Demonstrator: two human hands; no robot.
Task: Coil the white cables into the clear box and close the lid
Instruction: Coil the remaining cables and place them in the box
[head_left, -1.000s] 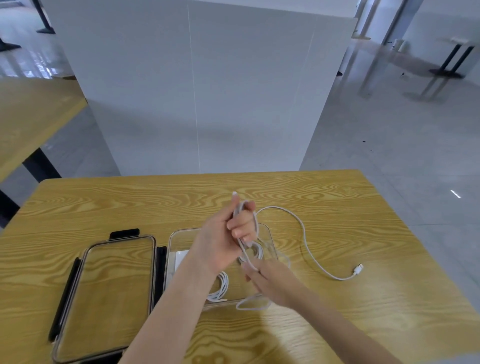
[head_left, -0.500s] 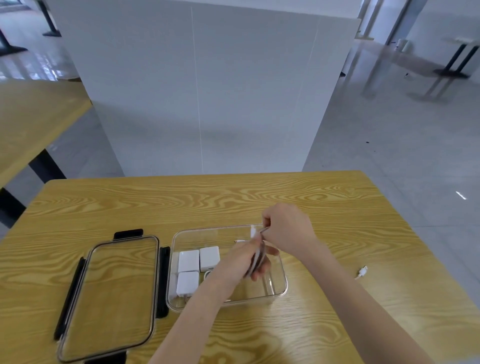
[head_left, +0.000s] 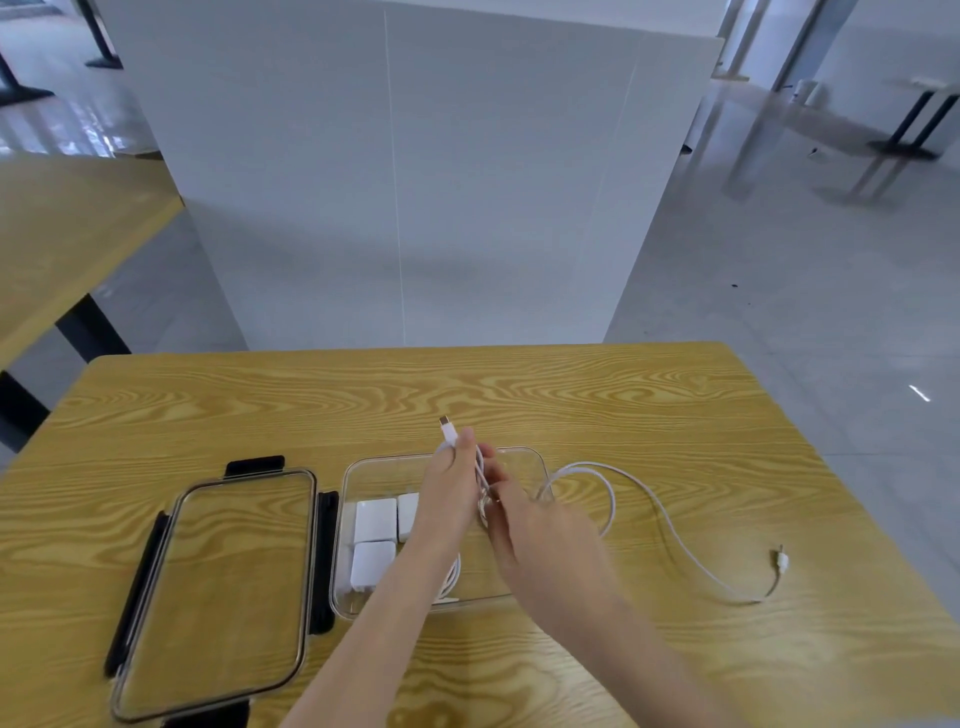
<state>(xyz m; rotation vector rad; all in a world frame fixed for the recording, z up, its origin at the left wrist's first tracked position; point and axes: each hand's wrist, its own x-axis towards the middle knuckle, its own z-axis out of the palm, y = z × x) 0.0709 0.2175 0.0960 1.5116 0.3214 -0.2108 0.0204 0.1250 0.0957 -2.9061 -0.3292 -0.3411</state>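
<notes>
Mid-coil: left hand (head_left: 451, 486) pinches the white cable (head_left: 670, 525), right hand (head_left: 540, 540) fingers curled round its loops. Tail trails outside the clear box (head_left: 535, 460); lid (head_left: 213, 587) off.

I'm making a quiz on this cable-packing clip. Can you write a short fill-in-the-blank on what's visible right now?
1. The lid lies on the table to the ____ of the clear box.
2. The left hand grips the white cable with one plug pointing ____.
3. Inside the box sit ____ white chargers.

Missing words: left; up; three

white cable (head_left: 670, 525), clear box (head_left: 524, 457), black-clipped lid (head_left: 218, 587), yellow wood-grain table (head_left: 571, 395)
</notes>
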